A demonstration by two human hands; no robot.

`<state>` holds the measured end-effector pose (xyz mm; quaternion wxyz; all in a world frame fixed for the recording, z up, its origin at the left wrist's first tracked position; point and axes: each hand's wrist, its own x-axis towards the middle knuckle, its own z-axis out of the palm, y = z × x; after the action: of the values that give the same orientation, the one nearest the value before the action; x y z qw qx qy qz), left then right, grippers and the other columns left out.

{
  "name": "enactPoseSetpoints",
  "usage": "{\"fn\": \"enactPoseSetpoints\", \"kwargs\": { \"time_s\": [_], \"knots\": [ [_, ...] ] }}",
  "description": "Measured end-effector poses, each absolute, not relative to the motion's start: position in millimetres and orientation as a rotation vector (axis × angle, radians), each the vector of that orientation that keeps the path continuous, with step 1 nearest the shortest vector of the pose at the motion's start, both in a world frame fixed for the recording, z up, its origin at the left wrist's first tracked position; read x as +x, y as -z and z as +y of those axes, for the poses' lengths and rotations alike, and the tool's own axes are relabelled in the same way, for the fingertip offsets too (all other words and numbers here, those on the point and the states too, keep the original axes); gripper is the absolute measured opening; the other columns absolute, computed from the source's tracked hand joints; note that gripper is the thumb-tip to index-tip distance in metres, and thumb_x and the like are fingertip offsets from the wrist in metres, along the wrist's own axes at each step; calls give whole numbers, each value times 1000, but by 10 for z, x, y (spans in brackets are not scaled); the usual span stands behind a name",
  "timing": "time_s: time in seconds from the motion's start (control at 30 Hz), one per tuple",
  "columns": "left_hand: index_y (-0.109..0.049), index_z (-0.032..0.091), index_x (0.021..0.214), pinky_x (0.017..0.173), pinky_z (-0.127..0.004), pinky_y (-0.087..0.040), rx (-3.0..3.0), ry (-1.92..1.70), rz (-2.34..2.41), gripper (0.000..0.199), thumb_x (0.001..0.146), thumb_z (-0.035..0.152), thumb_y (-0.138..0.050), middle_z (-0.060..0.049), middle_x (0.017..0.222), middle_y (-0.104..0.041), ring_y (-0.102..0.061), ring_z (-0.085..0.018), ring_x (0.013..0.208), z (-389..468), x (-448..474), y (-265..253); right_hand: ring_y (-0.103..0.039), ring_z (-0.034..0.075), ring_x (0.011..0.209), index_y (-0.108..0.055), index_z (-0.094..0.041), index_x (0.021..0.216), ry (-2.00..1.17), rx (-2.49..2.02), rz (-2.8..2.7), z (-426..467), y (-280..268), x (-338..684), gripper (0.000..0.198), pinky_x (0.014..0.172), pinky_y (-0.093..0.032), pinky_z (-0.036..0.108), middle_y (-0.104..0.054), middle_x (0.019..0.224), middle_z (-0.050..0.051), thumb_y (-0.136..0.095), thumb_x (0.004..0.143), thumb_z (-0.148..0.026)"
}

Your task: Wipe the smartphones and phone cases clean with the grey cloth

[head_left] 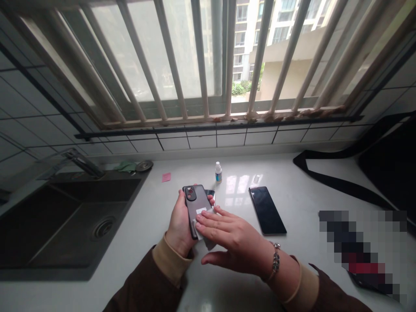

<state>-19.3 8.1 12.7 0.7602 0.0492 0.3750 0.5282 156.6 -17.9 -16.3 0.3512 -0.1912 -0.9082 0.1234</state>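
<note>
A smoky translucent phone case (203, 198) with black edges lies tilted in my left hand (178, 221), its camera cutout at the upper left. My left fingers wrap round it from beneath, and fingertips show at its right edge. Over the lower part of the case, my right hand (235, 232) lies flat with fingers stretched out and thumb apart. Beneath those fingers is a thin white wipe (198, 230), mostly covered, pressed on the case. Whether a phone sits inside the case I cannot tell. A dark, shiny object (211, 192) shows partly behind the case.
On the white counter (143, 242) stand a small white bottle (218, 173) and a dark phone (268, 211) lying flat. A pink paper (166, 177) lies left, near the sink (78, 216) and faucet (84, 162). A black bag strap (344, 182) and a blurred-out object occupy the right.
</note>
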Motion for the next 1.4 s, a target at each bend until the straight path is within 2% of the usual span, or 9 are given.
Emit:
{"fn": "enactPoseSetpoints", "kwargs": {
  "time_s": [0.27,0.43,0.6,0.77,0.93,1.07,1.17,1.3,1.4],
  "knots": [
    [-71,10,103,74,-42,-64,76,-1135,840,66,106,65,-34,-19,89,-75,-74,-28,74,102,-191,-138,-52,22,149,-48,-23,159,-242,-517,-2369,-167,130,1572,58,132,-34,48,-62,154,9,-52,104,-8],
    [-70,10,105,77,-49,-65,128,-1128,880,68,105,67,-33,-18,89,-74,-74,-30,75,88,-183,-129,-57,24,145,-57,-19,153,-370,-502,-2304,-210,108,1578,51,129,-40,45,-66,150,11,-57,102,-14],
    [-69,15,113,81,-52,-64,159,-1206,914,61,106,64,-35,-18,96,-75,-76,-31,82,112,-203,-55,-79,23,110,-78,-26,128,-1038,-679,-1847,-244,1,1645,29,104,-62,40,-82,119,5,-58,107,-31],
    [-69,17,125,83,-49,-64,238,-1034,840,53,106,59,-43,-17,103,-78,-77,-29,85,59,-175,-79,-79,27,96,-81,-16,114,-1423,-938,-1046,-90,12,1666,45,85,-67,41,-83,107,11,-64,102,-55],
    [-68,12,132,84,-52,-64,363,-705,825,72,103,70,-39,-23,101,-77,-76,-31,90,-73,-107,-155,-75,31,117,-78,-19,125,-1107,-1097,-922,25,93,1728,45,104,-61,49,-80,122,12,-62,102,-55],
    [-75,7,119,79,-46,-64,418,-619,816,75,104,70,-36,-23,98,-77,-75,-30,84,-128,-92,-93,-62,30,141,-68,-22,145,-724,-1115,-1555,-40,133,1716,42,122,-48,52,-68,148,11,-55,107,-31],
    [-73,10,125,74,-45,-64,417,-580,824,72,104,70,-39,-20,95,-79,-76,-30,75,-125,-80,-26,-54,28,148,-58,-19,155,-579,-975,-1919,-84,189,1643,51,126,-45,51,-56,159,12,-49,104,-16],
    [-69,11,134,99,-43,-60,267,-781,687,60,108,59,-43,-18,110,-79,-78,-29,101,-84,-16,6,-46,26,154,-51,-18,160,-468,-892,-2084,-102,229,1572,57,128,-43,50,-51,163,13,-45,103,-9],
    [-71,8,122,102,-33,-58,146,-946,759,52,109,52,-47,-18,108,-79,-78,-24,103,-39,-8,10,-46,24,153,-53,-14,157,-455,-783,-2179,-132,212,1547,55,128,-44,48,-52,161,15,-44,103,-7]
  ]
}}
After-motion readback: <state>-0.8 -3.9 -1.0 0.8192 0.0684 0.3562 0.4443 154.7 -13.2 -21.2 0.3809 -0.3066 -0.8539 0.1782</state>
